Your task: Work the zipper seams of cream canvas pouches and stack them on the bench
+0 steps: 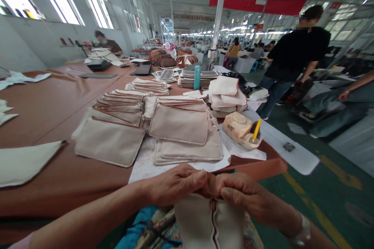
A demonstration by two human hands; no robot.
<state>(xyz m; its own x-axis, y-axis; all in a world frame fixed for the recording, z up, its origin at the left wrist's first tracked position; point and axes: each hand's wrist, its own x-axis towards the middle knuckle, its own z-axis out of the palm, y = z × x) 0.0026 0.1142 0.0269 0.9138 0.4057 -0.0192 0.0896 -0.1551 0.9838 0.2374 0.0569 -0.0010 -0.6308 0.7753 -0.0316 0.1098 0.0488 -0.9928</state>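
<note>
L hand [175, 184] & R hand [242, 194] both pinching top edge of beige canvas pouch [209, 221], close together; stacked pouches [178, 124] on table [58, 171], farther ahead.

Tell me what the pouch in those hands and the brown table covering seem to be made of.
The pouch looks like matte cream canvas or cotton, going by its soft, dull surface; its dark edging may be faux leather, though it's too thin to tell. The brown table covering looks like smooth vinyl or leatherette, since it shows a glossy sheen.
</note>
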